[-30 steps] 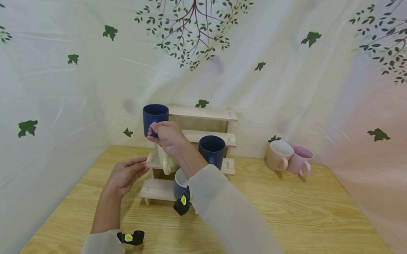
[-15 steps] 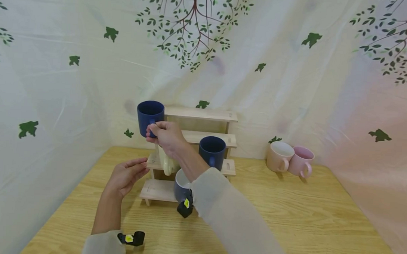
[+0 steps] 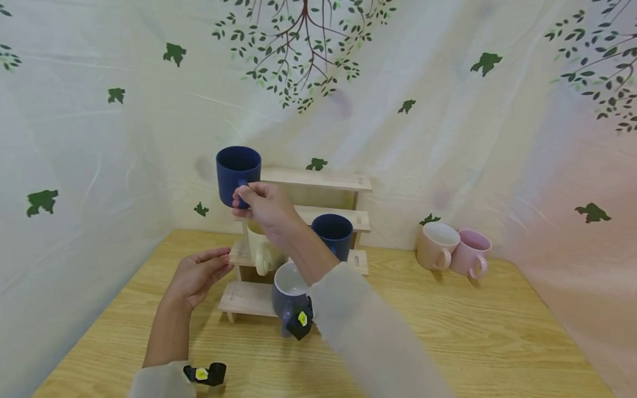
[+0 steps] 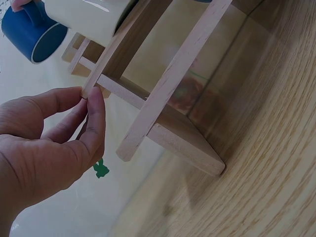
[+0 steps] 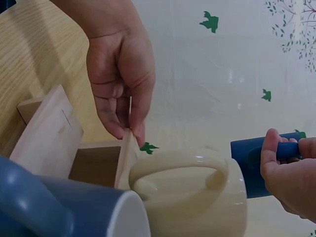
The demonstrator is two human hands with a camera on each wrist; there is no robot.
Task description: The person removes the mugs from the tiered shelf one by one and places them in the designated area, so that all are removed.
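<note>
My right hand (image 3: 269,212) pinches the handle of a dark blue mug (image 3: 230,175), held upright at the upper left end of a stepped wooden rack (image 3: 246,297). In the right wrist view that mug (image 5: 249,173) hangs from the fingers and thumb. My left hand (image 3: 197,277) grips the left end of a lower shelf; the left wrist view shows its thumb and fingertips pinching the board end (image 4: 91,86). Below the right hand, a cream mug (image 3: 259,247) stands on that shelf beside a second dark blue mug (image 3: 332,231). A grey-blue mug (image 3: 289,291) with a white inside sits on the lowest shelf, partly behind the right wrist's camera.
On the table (image 3: 451,332) at the back right stand a peach mug (image 3: 434,247) and a pink mug (image 3: 470,251), side by side. A pale curtain (image 3: 404,149) with leaf prints hangs close behind the rack.
My right hand has moved the dark blue mug a little left, then upward. More of the cream and grey-blue mugs shows now. The left hand has stayed on the shelf end.
</note>
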